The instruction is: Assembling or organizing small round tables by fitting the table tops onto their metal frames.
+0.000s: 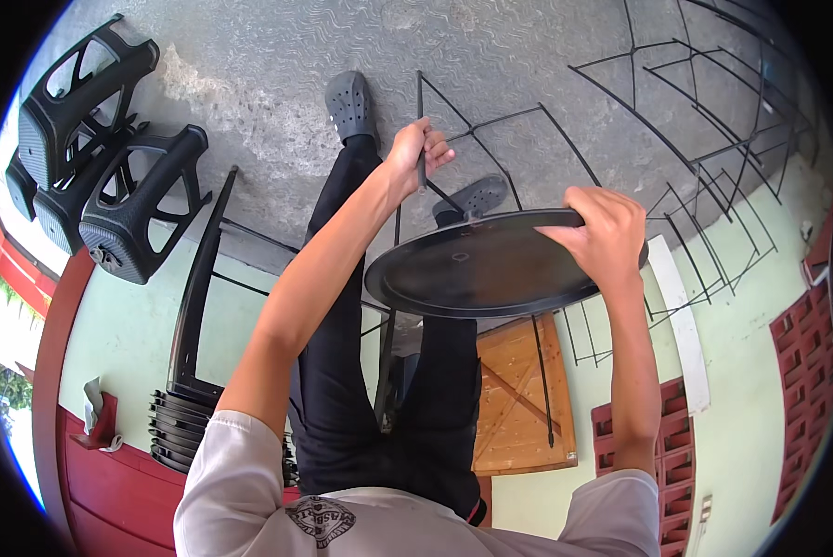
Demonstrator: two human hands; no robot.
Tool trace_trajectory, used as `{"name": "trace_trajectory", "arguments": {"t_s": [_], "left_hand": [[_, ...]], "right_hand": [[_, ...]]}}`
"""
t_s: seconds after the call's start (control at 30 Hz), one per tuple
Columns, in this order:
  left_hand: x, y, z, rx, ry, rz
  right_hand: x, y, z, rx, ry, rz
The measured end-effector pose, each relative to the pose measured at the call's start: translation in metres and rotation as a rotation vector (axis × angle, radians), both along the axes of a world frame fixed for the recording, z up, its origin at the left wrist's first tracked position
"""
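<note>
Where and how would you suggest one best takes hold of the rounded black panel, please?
I'd take the panel by its rim from the right, thumb on the face, as the right hand does: the narrow edge probably suits a pinch, while the broad face looks too flat.

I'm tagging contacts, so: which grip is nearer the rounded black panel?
Right. The right grip holds the rim of the rounded black panel; the left grip is apart from it, higher in the picture, around a dark metal bar.
</note>
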State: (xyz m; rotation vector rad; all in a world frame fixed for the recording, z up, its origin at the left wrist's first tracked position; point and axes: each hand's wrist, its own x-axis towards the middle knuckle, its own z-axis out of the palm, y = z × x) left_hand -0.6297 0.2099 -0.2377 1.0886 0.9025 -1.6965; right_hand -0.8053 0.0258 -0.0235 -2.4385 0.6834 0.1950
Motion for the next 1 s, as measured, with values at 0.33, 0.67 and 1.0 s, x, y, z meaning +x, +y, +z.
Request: {"name": "trace_trajectory", "arguments": {"t_s": [0.33,0.67,1.0], "left_hand": [[0.013,0.040,0.047,-0.117,-0.184,-0.579],[0.011,0.128,0.082,-0.060,-0.372,-1.023],[-0.080,0.182,0.076,-0.098,-0.637,-1.225]], "right_hand": [[-0.065,0.018,0.135,-0.169,-0.061,-0.070],[-0.336,-0.088,0.114,-0.174,0.027,-1.572],[-0.366,-0.108,-0.050,0.250,-0.493,-2.487]]}}
